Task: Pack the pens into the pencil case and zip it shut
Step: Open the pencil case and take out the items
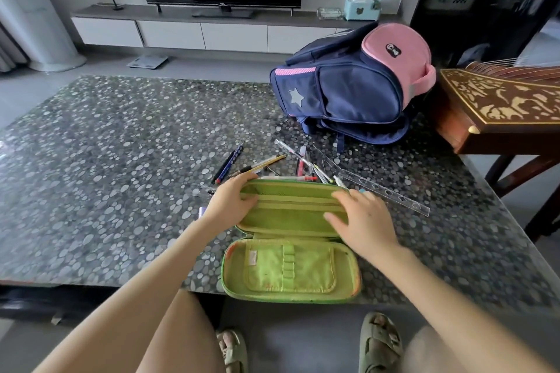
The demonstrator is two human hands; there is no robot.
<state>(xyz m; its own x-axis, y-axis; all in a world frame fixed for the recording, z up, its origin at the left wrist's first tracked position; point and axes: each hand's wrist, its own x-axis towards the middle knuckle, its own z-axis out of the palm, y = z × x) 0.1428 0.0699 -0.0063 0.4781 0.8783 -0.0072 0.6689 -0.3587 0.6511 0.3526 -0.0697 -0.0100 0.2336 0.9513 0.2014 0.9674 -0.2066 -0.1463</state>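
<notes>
At the bottom of the frame, two feet in soft, pale sandals (380,342) stand on grey floor. Just above them the pencil case (291,269) lies unzipped and spread flat at the near edge of the table (106,160), whose glossy dark top is speckled with pale pebble shapes. The case is a rounded oblong shell lined in lime-green fabric. Its near half shows a stitched pocket and a row of elastic loops, and its far half has a zipped divider.

The left hand (230,201) grips the far half's left end, fingers curled over the rim and thumb lying inside. The right hand (360,221) rests on the right end with its fingers spread and nearly straight, holding nothing.

Just beyond the case, the pens (303,166) lie scattered, none of them in the fingers. A clear plastic ruler (385,191) lies at an angle to their right. In the upper right sits a padded navy and pink backpack (351,85).
</notes>
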